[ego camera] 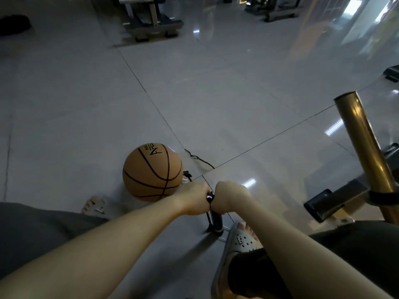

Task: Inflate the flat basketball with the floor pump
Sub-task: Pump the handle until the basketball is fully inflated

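In the head view, the pump handle [209,198] is clenched from either side by the left hand [193,199] and the right hand [231,198], the black barrel of the floor pump [216,221] standing directly beneath the grip. The basketball [152,172] is seen on the tiled floor [216,93], just left of and beyond the grip. Black lettering is printed near its top, but it cannot be read with certainty.

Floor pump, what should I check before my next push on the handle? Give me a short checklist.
1. Grip: left hand and right hand both grip the pump handle: ok.
2. Pump barrel stands roughly upright: ok.
3. Sandal pinning the pump base: cannot tell.
4. Hose reaches the basketball, but the needle seating is hidden: cannot tell.
5. Basketball looks round and rests on the floor: ok.
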### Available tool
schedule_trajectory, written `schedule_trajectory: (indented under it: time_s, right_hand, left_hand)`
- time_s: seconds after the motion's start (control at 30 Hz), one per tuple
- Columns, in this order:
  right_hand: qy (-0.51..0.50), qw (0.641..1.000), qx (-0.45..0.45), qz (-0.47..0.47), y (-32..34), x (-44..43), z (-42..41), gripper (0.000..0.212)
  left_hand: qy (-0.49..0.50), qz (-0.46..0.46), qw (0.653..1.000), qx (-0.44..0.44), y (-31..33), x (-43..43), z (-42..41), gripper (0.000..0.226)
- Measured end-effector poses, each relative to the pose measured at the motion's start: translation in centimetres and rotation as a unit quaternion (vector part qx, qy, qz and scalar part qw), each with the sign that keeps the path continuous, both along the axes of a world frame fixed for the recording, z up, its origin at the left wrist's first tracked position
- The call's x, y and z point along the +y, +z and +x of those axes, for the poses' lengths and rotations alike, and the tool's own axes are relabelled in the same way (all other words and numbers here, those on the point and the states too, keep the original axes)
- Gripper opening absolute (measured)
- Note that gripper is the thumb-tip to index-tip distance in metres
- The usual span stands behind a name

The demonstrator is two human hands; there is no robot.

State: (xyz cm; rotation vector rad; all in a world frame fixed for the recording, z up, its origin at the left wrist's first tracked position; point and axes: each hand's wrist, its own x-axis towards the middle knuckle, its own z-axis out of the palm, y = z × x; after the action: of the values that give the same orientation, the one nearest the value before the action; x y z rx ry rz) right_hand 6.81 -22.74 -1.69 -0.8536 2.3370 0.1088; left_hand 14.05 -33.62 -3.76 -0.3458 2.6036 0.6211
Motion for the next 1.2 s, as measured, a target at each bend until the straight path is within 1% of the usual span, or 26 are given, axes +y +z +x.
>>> schedule_trajectory:
  time_s: [0.1, 0.2, 0.27, 0.37, 0.43, 0.5, 0.57, 0.6, 0.63, 0.7, 0.83, 0.93, 1.07, 1.13, 1.2]
  right_hand:
    - [0.006, 1.000, -0.004, 0.013, 1.2, 0.0, 1.2, 0.011]
    - [0.008, 1.000, -0.022, -0.003, 4.7, 0.6, 1.1, 0.019]
    - [0.001, 0.999, -0.038, -0.024, 8.7, 0.7, 0.1, 0.018]
    - [-0.022, 0.996, -0.044, -0.073, 15.2, 0.6, -1.7, 0.013]
    - [-0.030, 0.995, -0.056, -0.082, 17.1, 0.5, -2.2, 0.012]
    - [-0.022, 0.996, -0.059, -0.058, 15.8, 0.4, -2.0, 0.012]
    - [-0.016, 0.998, -0.058, -0.028, 11.9, 0.5, -1.2, 0.013]
    - [-0.018, 0.998, -0.050, -0.018, 9.7, 0.5, -1.0, 0.014]
    - [-0.021, 0.999, -0.035, -0.010, 7.6, 0.7, -0.9, 0.014]
    - [-0.037, 0.999, -0.017, -0.010, 4.3, 1.2, -1.0, 0.012]
    - [-0.044, 0.999, -0.032, -0.001, 0.6, 1.8, -0.3, 0.008]
    - [-0.044, 0.999, -0.022, -0.011, -0.3, 2.4, 0.3, 0.008]
    - [-0.023, 1.000, -0.018, -0.008, 1.3, 3.3, 1.7, 0.012]
    - [-0.013, 0.999, -0.019, -0.029, 3.8, 3.0, 1.3, 0.009]
    - [-0.012, 0.998, -0.023, -0.055, 7.8, 2.2, 0.4, 0.007]
  left_hand:
    - [-0.018, -0.002, 1.000, -0.019, 1.4, 0.0, 0.7, 0.029]
    - [-0.049, 0.001, 0.998, -0.033, 5.0, 0.1, 0.4, 0.022]
    - [-0.062, -0.009, 0.998, -0.017, 8.7, -0.3, -0.9, 0.019]
    - [-0.064, -0.010, 0.997, 0.033, 15.2, -1.0, -2.6, 0.014]
    - [-0.053, -0.002, 0.997, 0.049, 17.0, -1.5, -3.0, 0.008]
    - [-0.046, 0.005, 0.998, 0.037, 15.7, -1.2, -2.7, 0.009]
    - [-0.035, 0.004, 0.999, 0.019, 11.8, -0.3, -2.0, 0.024]
    - [-0.035, 0.002, 0.999, 0.017, 9.6, 0.1, -1.8, 0.033]
    - [-0.034, -0.003, 0.999, 0.019, 7.5, 0.3, -1.5, 0.038]
    - [-0.030, -0.008, 0.999, 0.031, 4.2, 0.6, -1.4, 0.034]
    - [-0.030, -0.026, 0.999, 0.015, 0.8, 1.4, -0.6, 0.026]
    - [-0.025, -0.041, 0.999, 0.002, 0.4, 2.3, 0.0, 0.020]
    - [-0.048, -0.029, 0.998, -0.019, 2.6, 2.9, 1.1, 0.017]
    - [-0.054, -0.005, 0.998, -0.025, 5.3, 2.2, 0.9, 0.014]
    - [-0.053, 0.003, 0.999, -0.011, 9.4, 1.1, 0.1, 0.011]
